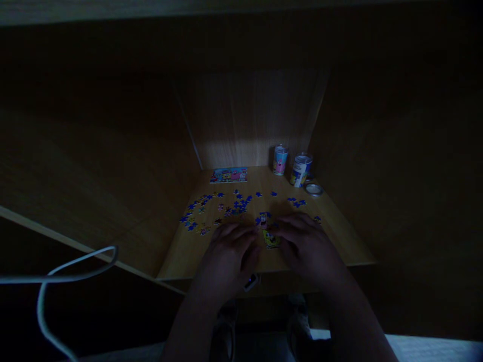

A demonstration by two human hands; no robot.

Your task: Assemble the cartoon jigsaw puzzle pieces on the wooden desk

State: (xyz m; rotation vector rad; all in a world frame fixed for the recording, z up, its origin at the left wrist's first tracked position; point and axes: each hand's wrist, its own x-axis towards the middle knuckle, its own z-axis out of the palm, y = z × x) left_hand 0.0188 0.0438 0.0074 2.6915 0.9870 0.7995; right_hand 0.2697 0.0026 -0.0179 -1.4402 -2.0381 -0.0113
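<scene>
Between my hands lies a small joined patch of jigsaw puzzle (271, 239), mostly yellow, near the board's front edge. Just beyond it is a pink-and-white puzzle piece (263, 220), with blue pieces around it. My left hand (232, 249) reaches in from the left, its fingers curled and their tips at the left side of this piece. From the right comes my right hand (304, 239), fingers bent, the tips at the piece's right side and above the yellow patch. Both hands look closed on the piece, though the dim light blurs the contact.
Loose puzzle pieces (241, 203) spread left and beyond my hands, with several more blue pieces (297, 202) at right. A picture card (228, 175) lies at the back. Two printed cans (279, 160) and a round lid (314, 189) stand back right. A white cable (75, 275) hangs left.
</scene>
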